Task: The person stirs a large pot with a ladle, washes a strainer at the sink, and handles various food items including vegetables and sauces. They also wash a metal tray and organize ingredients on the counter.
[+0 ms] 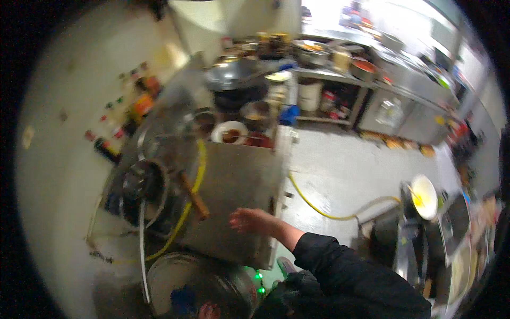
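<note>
My right hand (249,221) reaches out from a black sleeve over a flat metal worktop (239,179). It is blurred, with fingers extended and nothing seen in them. Just to its left lies a wooden handle (197,205), close to a yellow hose (186,213). Farther left is a large round pot or basin (162,187). Only a small part of my left hand (209,310) shows at the bottom edge, beside a large round drum (171,265) with a blue item (183,299) on it. Its fingers are too blurred to read.
A wok (231,75) and a white bowl of brown food (230,133) stand beyond the worktop. Several bottles (107,149) line the wall. Steel counters (382,105) run along the back. A white bowl with yellow contents (424,197) is at right. Another yellow hose (318,211) crosses the floor.
</note>
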### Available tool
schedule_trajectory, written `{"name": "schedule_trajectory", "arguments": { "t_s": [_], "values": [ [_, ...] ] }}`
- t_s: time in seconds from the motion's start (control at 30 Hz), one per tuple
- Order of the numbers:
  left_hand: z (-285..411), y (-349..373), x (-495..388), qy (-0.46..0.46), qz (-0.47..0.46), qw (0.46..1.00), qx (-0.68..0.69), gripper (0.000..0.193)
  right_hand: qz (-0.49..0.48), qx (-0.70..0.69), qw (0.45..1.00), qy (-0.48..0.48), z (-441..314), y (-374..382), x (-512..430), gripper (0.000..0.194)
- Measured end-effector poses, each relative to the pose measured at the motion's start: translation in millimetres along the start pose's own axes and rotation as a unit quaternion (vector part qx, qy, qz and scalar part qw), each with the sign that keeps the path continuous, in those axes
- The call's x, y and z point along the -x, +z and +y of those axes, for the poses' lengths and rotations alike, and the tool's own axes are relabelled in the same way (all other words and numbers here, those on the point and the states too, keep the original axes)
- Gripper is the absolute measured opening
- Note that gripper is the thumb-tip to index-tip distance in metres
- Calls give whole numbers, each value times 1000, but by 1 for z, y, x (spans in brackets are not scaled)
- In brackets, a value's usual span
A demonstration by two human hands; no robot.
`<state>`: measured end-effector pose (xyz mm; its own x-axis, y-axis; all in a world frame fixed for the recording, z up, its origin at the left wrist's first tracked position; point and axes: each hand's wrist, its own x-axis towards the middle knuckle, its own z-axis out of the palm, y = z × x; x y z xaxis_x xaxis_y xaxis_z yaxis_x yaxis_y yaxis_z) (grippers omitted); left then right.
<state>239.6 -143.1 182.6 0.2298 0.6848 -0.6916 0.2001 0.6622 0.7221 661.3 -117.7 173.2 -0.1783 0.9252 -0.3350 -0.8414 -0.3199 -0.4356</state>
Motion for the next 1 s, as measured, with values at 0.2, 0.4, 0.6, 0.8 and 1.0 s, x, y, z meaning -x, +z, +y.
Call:
{"name": "schedule_trajectory", "arguments": {
  "t_s": [0.2, 0.4, 0.6, 0.8, 1.0],
  "values": [
    [14, 71, -36, 13, -252, 961, -114, 30, 275, 196, 929, -151, 111, 8, 197, 27],
    [5, 209, 17, 45, -491, 838, -233, 31, 509, 344, 734, -289, 194, 62, 375, 20],
    [-62, 334, 124, -22, -652, 672, -350, 35, 828, 297, 291, -377, 317, 94, 576, 15],
    [-192, 403, 248, -137, -723, 493, -463, 38, 946, 291, 127, -60, 429, 17, 753, 20],
    [-289, 421, 297, -188, -678, 533, -471, 19, 881, 256, 391, -73, 457, -40, 807, 20]
  ]
}}
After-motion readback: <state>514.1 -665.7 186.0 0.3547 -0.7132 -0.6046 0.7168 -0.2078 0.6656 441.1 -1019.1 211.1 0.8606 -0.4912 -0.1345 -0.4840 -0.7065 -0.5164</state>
